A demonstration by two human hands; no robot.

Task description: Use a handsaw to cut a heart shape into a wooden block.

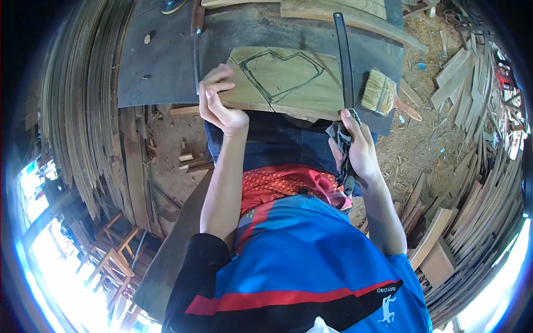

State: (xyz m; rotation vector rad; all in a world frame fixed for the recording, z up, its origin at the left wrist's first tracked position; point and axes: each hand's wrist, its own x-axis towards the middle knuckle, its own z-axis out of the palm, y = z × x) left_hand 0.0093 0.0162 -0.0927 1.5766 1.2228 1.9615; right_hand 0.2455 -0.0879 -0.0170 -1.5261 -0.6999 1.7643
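Observation:
A pale wooden board point(283, 83) lies at the near edge of the dark worktable, with a dark heart-like angular outline drawn on it. My left hand point(222, 102) is at the board's left end, fingers curled at its edge. My right hand point(358, 144) grips a long, flat black metal tool point(344, 55), possibly a file, with dark cloth point(338, 139) bundled at its lower end. The tool points upward beside the board's right end. A wide paintbrush point(377, 91) with a wooden handle lies to the right of it.
The worktable point(155, 72) holds a wooden-handled tool point(197, 19) and further planks point(327, 11) at the back. Stacked timber point(83, 111) lines the left. Wood offcuts point(449, 77) and shavings cover the ground at right. Wooden chair frames point(116, 250) stand at lower left.

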